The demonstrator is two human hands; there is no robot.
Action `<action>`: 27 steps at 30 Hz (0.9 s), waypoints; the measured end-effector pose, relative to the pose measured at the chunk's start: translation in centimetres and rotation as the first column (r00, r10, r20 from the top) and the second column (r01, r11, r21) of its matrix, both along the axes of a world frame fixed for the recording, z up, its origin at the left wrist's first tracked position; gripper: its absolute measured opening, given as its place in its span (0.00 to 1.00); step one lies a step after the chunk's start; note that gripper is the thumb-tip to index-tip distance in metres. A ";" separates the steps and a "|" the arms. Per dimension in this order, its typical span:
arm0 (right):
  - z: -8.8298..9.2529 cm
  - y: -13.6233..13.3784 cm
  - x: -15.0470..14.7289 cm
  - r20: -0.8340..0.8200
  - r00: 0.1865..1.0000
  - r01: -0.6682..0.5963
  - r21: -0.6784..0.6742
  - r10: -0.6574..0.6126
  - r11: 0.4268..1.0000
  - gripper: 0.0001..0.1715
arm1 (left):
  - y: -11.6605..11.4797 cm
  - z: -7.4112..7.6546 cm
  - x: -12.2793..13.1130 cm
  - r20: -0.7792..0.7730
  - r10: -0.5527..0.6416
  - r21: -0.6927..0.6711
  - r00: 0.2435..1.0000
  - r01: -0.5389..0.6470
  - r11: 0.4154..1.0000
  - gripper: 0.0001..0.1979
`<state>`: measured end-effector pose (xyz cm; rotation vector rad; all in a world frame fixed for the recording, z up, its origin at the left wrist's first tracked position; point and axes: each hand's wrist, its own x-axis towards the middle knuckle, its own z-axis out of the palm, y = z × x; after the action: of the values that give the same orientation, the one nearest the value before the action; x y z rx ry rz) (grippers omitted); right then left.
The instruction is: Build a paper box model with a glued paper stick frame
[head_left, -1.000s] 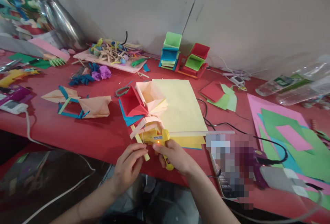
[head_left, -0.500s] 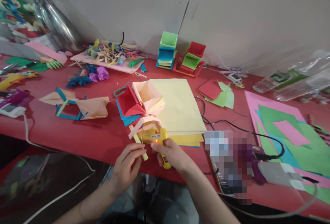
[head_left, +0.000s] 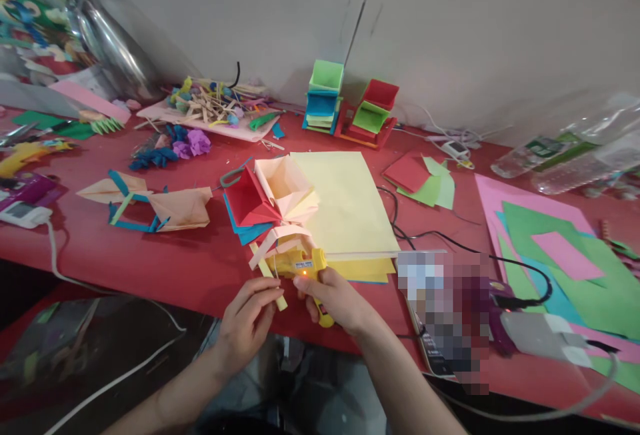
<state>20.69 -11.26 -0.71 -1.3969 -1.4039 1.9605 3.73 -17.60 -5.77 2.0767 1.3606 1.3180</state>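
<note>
Gripping a glue gun [head_left: 300,266], the right hand [head_left: 336,299] aims left; the left hand [head_left: 247,325] pinches a paper strip [head_left: 270,277].

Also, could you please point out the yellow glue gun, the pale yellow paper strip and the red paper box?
yellow glue gun [head_left: 295,263]: head view, on its body.
pale yellow paper strip [head_left: 283,303]: head view, on its lower end.
red paper box [head_left: 247,201]: head view, on its inner wall.

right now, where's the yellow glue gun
The glue gun sits low at centre in the head view, by the red table's front edge, gripped in the right hand, just below the peach paper box.
</note>
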 end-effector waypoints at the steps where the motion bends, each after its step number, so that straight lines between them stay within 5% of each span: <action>1: 0.0 0.0 0.0 0.000 1.000 0.000 -0.001 0.000 1.000 0.17 | 0.0 0.0 0.0 0.000 0.000 0.001 1.000 0.000 1.000 0.16; 27: -0.2 -0.6 0.7 -0.110 0.991 0.068 -0.111 -0.080 0.992 0.18 | -0.3 0.1 0.0 -0.042 -0.030 0.007 0.999 0.031 1.000 0.17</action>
<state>21.44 -11.89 -0.89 -1.3380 -1.1955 2.0594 3.75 -17.88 -5.68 2.1326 1.3373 1.2763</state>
